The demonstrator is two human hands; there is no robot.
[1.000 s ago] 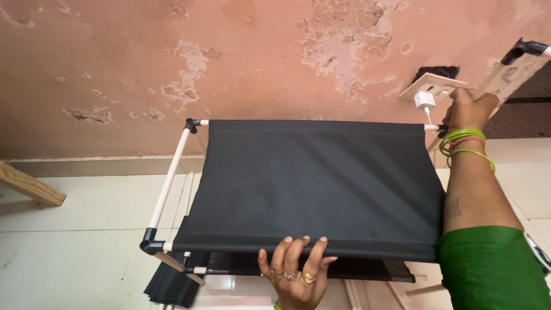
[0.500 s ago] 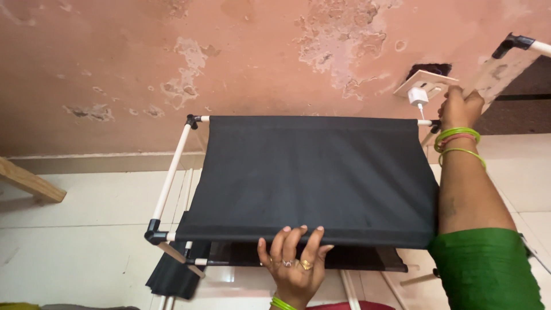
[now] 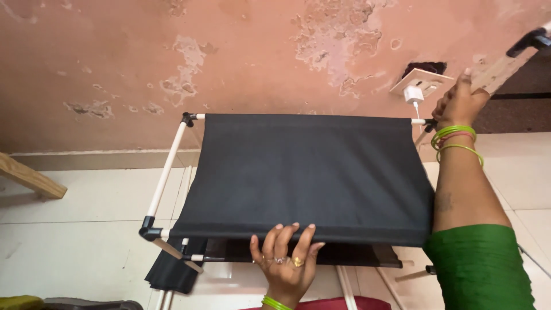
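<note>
- Left hand, bottom centre: fingers spread flat on near edge of black cloth.
- Right hand, upper right: closed around far corner of rack.
- Cloth stretched across centre of frame.

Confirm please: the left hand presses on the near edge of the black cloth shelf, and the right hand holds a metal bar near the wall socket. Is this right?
Not quite. In the head view, the right hand holds a wooden bar, not metal. The left hand does press on the near edge of the black cloth shelf.
</note>
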